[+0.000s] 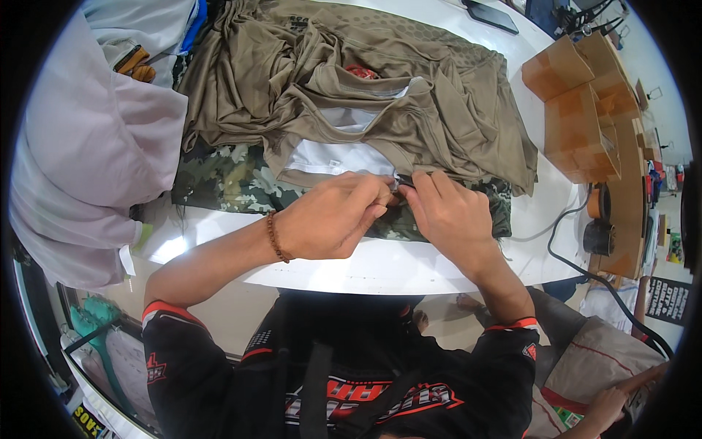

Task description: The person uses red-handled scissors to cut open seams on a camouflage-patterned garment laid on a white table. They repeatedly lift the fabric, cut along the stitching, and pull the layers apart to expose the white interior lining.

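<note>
An olive-brown shirt (468, 110) of thin, shiny fabric lies rumpled on the table, its neck opening toward me and a white inner panel (340, 157) showing. At the near edge of that opening, my left hand (333, 216) pinches the shirt's hem, fingers curled closed. My right hand (453, 212) meets it there, thumb and fingers closed on a small dark tool (404, 179) whose kind is mostly hidden by the fingers. The fingertips of both hands nearly touch. Under the shirt lies a camouflage-patterned cloth (227, 175).
Pale lilac fabric (110, 132) is heaped at the left. Cardboard boxes (578, 132), tape rolls (599, 238) and a black cable (556, 249) line the right side. A phone (490, 16) lies at the far edge of the white table (351, 274). Another person's hand (607, 406) shows at lower right.
</note>
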The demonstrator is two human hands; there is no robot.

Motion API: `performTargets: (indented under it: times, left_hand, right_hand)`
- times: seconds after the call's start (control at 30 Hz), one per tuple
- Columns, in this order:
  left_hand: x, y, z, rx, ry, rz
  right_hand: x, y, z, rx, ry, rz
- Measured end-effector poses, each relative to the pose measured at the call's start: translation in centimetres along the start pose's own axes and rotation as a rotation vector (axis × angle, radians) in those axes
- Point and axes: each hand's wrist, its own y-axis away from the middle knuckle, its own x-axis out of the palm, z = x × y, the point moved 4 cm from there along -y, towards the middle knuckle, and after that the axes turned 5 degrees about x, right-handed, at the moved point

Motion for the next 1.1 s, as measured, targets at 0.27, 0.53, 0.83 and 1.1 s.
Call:
performTargets:
  times: [0.27, 0.53, 0.83, 1.1]
  left_hand:
    - [-0.2, -0.2, -0.4, -0.006, -0.022, 0.015]
    - [-0.3, -0.1, -0.1, 0.015, 0.011, -0.021]
    - [0.1, 0.1, 0.2, 0.034, 0.013, -0.079]
    - [-0.3, 0.0, -0.2, 0.016, 0.095, -0.121]
  right_hand:
    - [-1.0, 0.1, 1.0, 0.058, -0.037, -0.002]
    - [-0.2, 0.9, -0.7, 0.493, -1.102, 0.441]
    - [1.4, 2.9, 2.3, 1.046, -2.097, 0.706]
    - [0.6, 0.8, 1.2, 0.684, -1.009, 0.075]
